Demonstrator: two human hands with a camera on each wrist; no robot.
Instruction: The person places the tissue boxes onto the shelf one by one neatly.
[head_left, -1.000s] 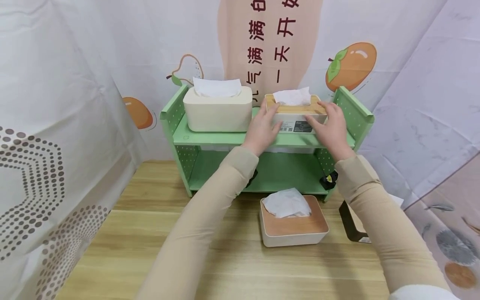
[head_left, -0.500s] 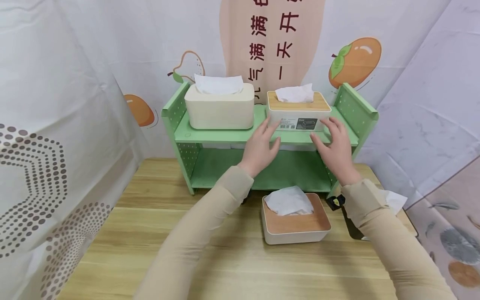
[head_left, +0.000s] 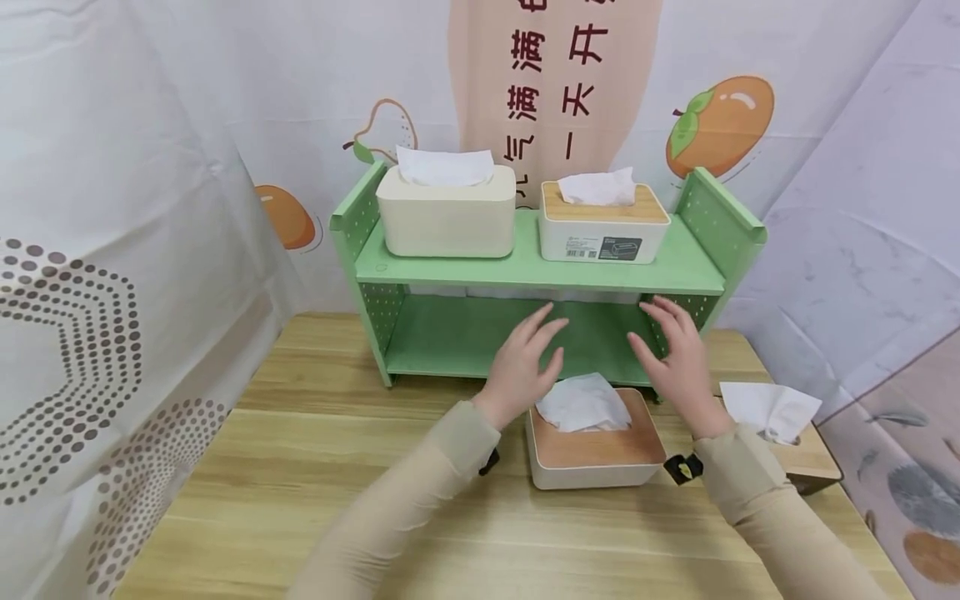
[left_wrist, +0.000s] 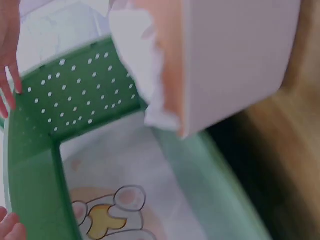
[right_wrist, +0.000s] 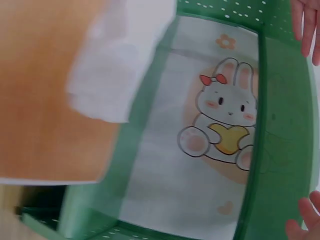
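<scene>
The left hand (head_left: 520, 371) and right hand (head_left: 682, 371) hover with fingers apart, gripping nothing. The brown-lidded tissue box (head_left: 597, 477) sits on the bench (head_left: 300, 492), below and behind the fingers. Lowered carelessly, the fingers could crush or drag out the loose tissue (head_left: 585, 404) (it sticks up above the lid (head_left: 551, 450)); an overhasty lift could knock the box against the green shelf (head_left: 442, 272) beyond them.

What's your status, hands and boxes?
Left hand, right hand empty. Labelled tissue box on upper shelf. Front tissue box close to both hands, possible obstruction.
</scene>
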